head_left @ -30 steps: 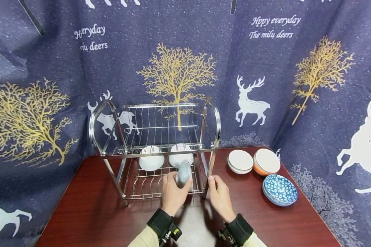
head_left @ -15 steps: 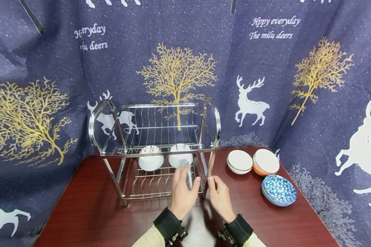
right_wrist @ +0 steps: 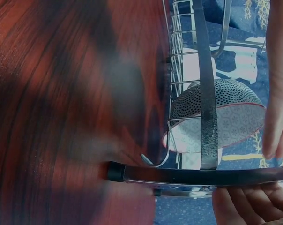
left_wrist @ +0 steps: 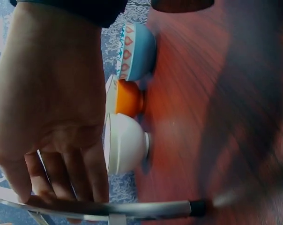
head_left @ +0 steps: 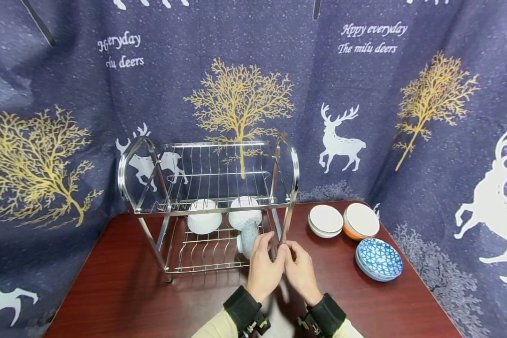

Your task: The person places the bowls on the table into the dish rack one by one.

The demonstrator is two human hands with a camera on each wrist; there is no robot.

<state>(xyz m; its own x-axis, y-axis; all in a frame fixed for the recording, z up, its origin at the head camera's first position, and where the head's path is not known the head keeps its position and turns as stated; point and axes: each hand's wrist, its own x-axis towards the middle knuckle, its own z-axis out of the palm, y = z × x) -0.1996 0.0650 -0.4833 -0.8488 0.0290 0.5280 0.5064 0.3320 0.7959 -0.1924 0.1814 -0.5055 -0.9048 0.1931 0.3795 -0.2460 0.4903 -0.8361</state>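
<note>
A metal dish rack (head_left: 186, 270) stands on the table with a speckled grey bowl (head_left: 248, 240) on edge in the right of its lower tier. In the right wrist view the bowl (right_wrist: 226, 126) shows a pale patterned inside and red rim. My left hand (head_left: 264, 272), its fingers fairly straight, is beside the rack's right front post (left_wrist: 151, 209) and overlaps it in the left wrist view. Gripping that post from its right side is my right hand (head_left: 301, 272). Two white bowls, one on the left (head_left: 204, 217) and one on the right (head_left: 244, 213), sit behind the grey one.
Right of the rack stand a stack of white bowls (head_left: 326, 219), an orange-sided bowl stack (head_left: 355, 233) and blue patterned bowls (head_left: 379, 259). The rack's upper tier (head_left: 219, 174) extends above the lower one. A printed blue curtain (head_left: 219, 37) hangs behind the table (head_left: 110, 291).
My left hand has let go of the grey bowl, leaving it in the lower tier, and has moved right to the post. My right hand has stayed at the post.
</note>
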